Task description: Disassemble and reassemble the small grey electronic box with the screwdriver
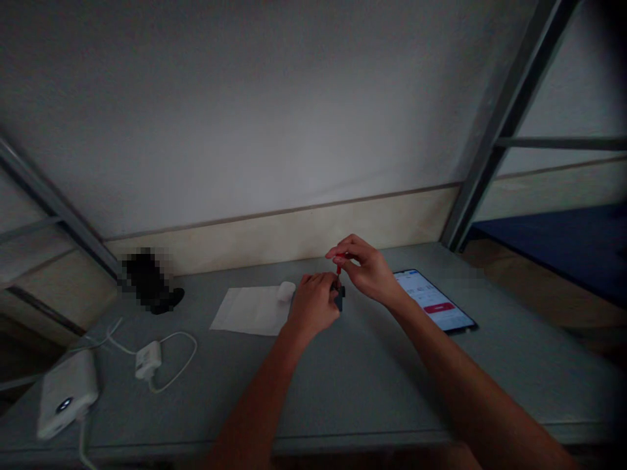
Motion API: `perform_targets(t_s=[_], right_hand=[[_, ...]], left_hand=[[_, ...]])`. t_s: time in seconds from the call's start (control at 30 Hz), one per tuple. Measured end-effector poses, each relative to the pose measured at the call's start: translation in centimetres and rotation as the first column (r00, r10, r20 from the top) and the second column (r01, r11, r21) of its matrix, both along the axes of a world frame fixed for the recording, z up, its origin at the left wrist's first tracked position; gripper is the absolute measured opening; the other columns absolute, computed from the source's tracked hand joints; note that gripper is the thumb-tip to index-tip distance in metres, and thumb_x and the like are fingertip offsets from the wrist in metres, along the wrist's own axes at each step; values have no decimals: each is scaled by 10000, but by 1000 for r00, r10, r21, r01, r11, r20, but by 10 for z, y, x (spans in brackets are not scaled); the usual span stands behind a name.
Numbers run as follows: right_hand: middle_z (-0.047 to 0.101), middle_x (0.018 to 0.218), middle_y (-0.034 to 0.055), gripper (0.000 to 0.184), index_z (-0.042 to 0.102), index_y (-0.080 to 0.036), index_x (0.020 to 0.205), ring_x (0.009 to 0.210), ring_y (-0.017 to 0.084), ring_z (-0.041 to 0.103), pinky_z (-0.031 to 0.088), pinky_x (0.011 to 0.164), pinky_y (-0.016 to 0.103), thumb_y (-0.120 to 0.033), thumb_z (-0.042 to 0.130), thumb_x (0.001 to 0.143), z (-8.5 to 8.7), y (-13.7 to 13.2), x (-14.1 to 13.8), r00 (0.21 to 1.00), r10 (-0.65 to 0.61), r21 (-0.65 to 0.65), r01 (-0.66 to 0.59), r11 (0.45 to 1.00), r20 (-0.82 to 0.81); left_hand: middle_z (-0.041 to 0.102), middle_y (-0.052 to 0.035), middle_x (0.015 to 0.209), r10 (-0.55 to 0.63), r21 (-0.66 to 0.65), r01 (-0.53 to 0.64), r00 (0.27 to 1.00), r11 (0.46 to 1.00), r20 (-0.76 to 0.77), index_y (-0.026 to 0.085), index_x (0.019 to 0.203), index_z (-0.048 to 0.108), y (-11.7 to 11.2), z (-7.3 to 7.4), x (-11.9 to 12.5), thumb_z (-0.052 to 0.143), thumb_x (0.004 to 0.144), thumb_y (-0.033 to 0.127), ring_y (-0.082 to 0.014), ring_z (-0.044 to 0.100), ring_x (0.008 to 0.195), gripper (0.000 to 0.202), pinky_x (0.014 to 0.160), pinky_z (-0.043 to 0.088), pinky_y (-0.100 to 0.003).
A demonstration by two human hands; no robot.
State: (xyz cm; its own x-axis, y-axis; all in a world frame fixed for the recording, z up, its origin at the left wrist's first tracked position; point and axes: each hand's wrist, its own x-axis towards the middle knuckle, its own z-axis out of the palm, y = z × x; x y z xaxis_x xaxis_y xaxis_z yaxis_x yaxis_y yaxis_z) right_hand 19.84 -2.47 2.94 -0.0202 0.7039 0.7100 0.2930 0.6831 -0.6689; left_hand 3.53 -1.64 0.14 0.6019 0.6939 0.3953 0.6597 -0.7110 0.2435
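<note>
My left hand (316, 305) is closed around a small dark device (339, 299), pressing it down on the grey table (343, 391). Most of that device is hidden under the fingers. Just above it, my right hand (367, 269) pinches a small screwdriver with a red handle (338, 266). The screwdriver stands nearly upright, and its thin shaft points down at the device's top; whether the tip touches cannot be made out. A white sheet of paper (249, 310) lies left of my left hand, with a small white roll (286, 291) on its right edge.
A phone (431, 301) with a lit screen lies right of my right forearm. At the left are a white power bank (68, 395), a white adapter with a cable (148, 360) and a blurred-out black object (147, 281). Metal frame posts (490, 143) and a wall bound the table.
</note>
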Motion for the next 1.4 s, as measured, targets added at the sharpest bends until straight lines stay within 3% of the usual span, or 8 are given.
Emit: perform_targets(t_s=[0.2, 0.4, 0.53, 0.63, 0.77, 0.93, 1.2, 1.4], right_hand=[[672, 866, 37, 190, 730, -209, 944, 767, 166, 626, 500, 707, 308, -177, 550, 891, -3, -1, -4, 1000, 1, -120, -3, 993, -14], [671, 825, 23, 193, 669, -193, 899, 725, 157, 618, 505, 702, 300, -195, 478, 922, 2, -7, -4, 993, 117, -196, -114, 974, 0], [699, 975, 52, 224, 680, -212, 976, 881, 190, 643, 512, 817, 346, -225, 457, 966, 5, -9, -2, 988, 151, -168, -143, 975, 35], [669, 1067, 76, 193, 714, -238, 990, 978, 219, 620, 511, 858, 381, -248, 526, 949, 5, -7, -3, 996, 80, -55, -77, 995, 42], [633, 924, 66, 197, 748, -238, 972, 834, 194, 603, 505, 751, 351, -202, 564, 912, 2, -3, -4, 999, -4, -10, 4, 1000, 37], [660, 867, 38, 242, 703, -202, 987, 818, 175, 615, 491, 761, 334, -146, 482, 907, 1, -4, -3, 999, 50, -99, -49, 994, 14], [643, 1028, 59, 229, 702, -226, 1051, 920, 183, 607, 499, 866, 362, -166, 532, 909, 2, -4, -5, 997, 64, -47, -61, 997, 53], [593, 942, 53, 270, 729, -241, 1028, 852, 181, 582, 504, 757, 334, -126, 556, 855, -3, 2, -6, 999, -3, -3, 3, 1000, 44]], left_hand=[[708, -61, 982, -4, 18, 4, 1000, 1000, 4, 199, 948, 574, 0, -2, 0, 545, 839, 74, -248, 647, 1004, 168, 924, 439, -393], [707, -68, 1015, -24, -9, 25, 999, 1000, 38, 194, 978, 568, 2, -3, 0, 552, 809, 54, -235, 648, 997, 219, 943, 452, -386], [707, -67, 988, -12, -17, 13, 999, 1000, 36, 197, 934, 573, 1, -2, 1, 548, 808, 57, -243, 647, 987, 190, 940, 458, -391], [710, -70, 971, -4, -23, 5, 999, 1000, 40, 195, 920, 582, 0, -1, 1, 541, 816, 68, -249, 650, 970, 170, 940, 463, -397], [715, -77, 977, -3, -48, 6, 998, 999, 58, 193, 940, 598, -2, 3, 0, 534, 845, 105, -247, 654, 965, 144, 944, 473, -395], [719, -77, 971, -28, -86, 35, 997, 996, 77, 192, 952, 622, -2, 8, -3, 500, 867, 127, -232, 661, 937, 163, 907, 495, -371], [720, -83, 959, -75, -82, 85, 990, 993, 118, 185, 920, 621, -2, 12, -3, 496, 870, 122, -222, 667, 923, 149, 903, 497, -353], [723, -79, 961, -76, -103, 88, 991, 991, 113, 188, 910, 621, -2, 14, -3, 501, 875, 123, -221, 669, 923, 141, 893, 504, -344]])
